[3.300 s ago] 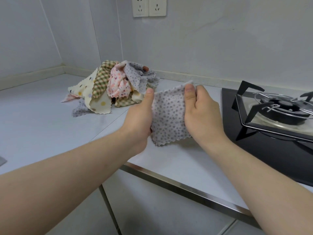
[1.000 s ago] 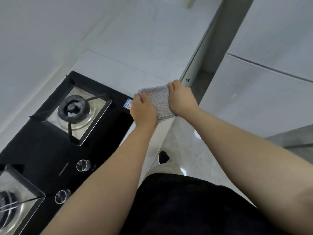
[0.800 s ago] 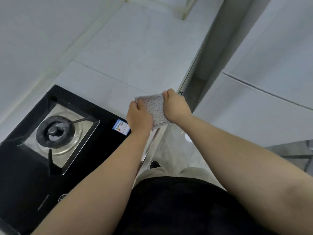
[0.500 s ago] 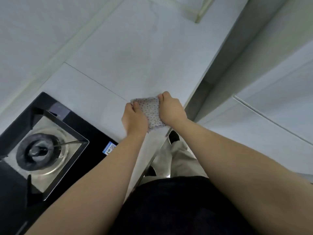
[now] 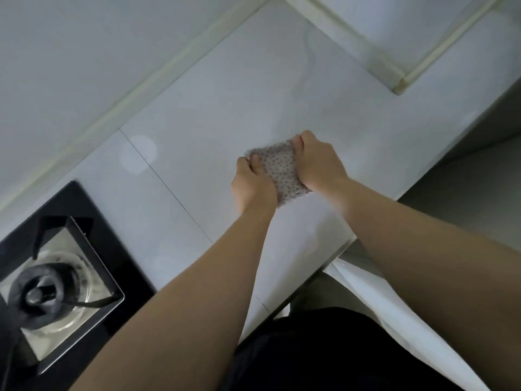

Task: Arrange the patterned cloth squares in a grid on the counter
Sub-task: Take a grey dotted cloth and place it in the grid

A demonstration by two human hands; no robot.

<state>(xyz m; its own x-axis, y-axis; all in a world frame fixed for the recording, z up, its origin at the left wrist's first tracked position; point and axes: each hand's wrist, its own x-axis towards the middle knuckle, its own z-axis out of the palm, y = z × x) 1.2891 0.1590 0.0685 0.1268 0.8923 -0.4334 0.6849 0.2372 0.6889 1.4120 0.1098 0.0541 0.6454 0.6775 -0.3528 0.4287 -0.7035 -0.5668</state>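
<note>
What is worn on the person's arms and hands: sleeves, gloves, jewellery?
Nothing visible: the left forearm and right forearm are bare, without sleeves. The left hand and right hand have no gloves, rings or watch. A black garment shows below.

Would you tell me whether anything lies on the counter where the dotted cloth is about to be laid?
Nothing visible does. The left hand and right hand both grip the dotted cloth over the counter, and no object shows beneath or beside it. The stove sits well off to the left.
</note>
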